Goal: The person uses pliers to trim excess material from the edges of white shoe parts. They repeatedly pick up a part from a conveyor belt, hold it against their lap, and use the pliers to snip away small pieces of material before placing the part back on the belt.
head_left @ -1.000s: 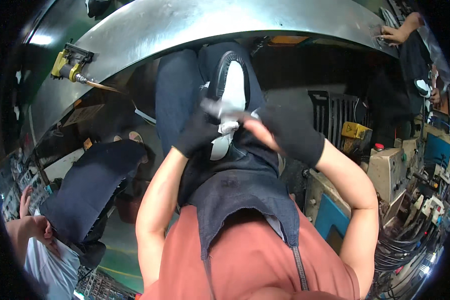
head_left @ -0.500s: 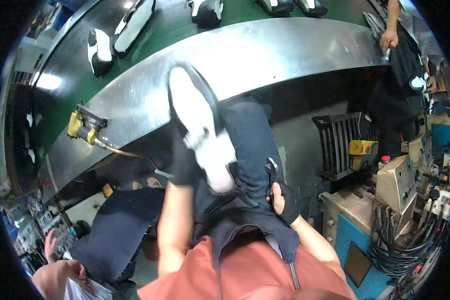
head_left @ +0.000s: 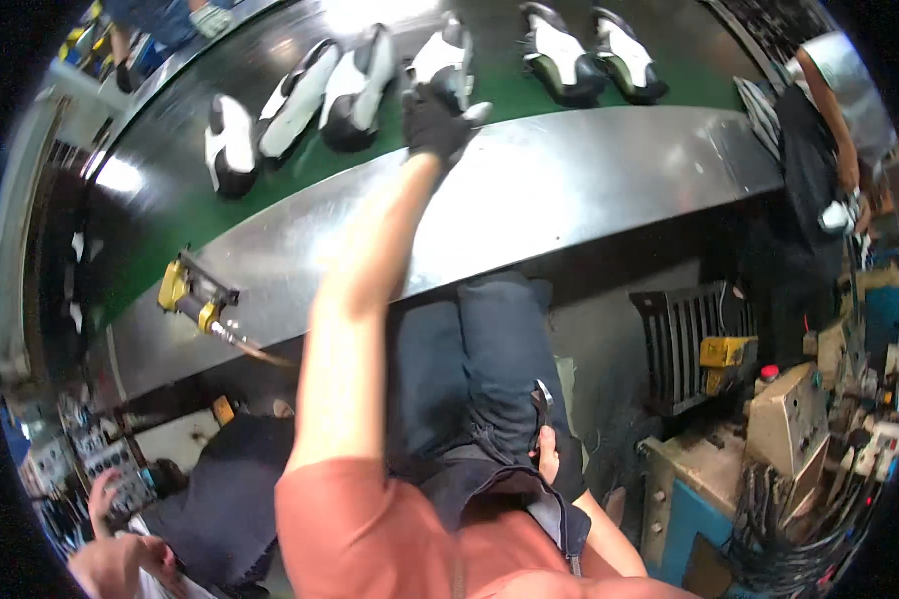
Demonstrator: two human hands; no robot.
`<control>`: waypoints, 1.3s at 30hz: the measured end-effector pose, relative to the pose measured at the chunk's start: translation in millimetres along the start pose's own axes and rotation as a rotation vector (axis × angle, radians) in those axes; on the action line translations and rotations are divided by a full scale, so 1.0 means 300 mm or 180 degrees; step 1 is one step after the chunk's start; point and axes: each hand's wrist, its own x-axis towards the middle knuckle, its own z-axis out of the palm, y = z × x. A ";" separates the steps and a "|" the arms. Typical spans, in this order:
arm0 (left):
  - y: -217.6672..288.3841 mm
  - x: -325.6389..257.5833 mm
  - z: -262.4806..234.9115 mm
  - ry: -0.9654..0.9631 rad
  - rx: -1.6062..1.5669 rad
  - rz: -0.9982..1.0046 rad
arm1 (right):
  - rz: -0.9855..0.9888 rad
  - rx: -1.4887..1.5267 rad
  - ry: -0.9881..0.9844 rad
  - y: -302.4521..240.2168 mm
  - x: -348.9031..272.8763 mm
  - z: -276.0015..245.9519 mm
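"Where's the shoe [head_left: 448,56]?"
"Beyond the metal ledge [head_left: 529,180], at the left hand [head_left: 436,126]; grip, I can't tell. Right hand [head_left: 554,463], this side, clasps a tool [head_left: 541,393]."
"Handling?"
"Probably light, flexible; hold its sides."

Shoe workshop indicated: shoes [head_left: 358,90] lined along tabletop [head_left: 529,165], hose-fed tool [head_left: 192,302] laid on its left, machinery [head_left: 784,424] seen near its right.
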 end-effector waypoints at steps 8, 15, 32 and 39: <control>0.030 0.070 -0.106 -0.0765 -0.2006 -0.2088 | 0.0858 0.0874 0.0661 0.263 0.050 0.069; -0.111 -0.666 -0.946 -0.0183 -0.3400 -0.1126 | 0.0526 0.1003 0.0031 0.266 0.079 0.003; 0.065 -0.864 -0.689 -0.0945 -0.2954 -0.1093 | 0.0203 0.1213 -0.2706 -0.312 0.091 0.080; 0.139 -0.883 -0.671 -0.0575 -0.2959 -0.1122 | 0.0149 0.0778 -0.2460 -0.309 0.105 0.028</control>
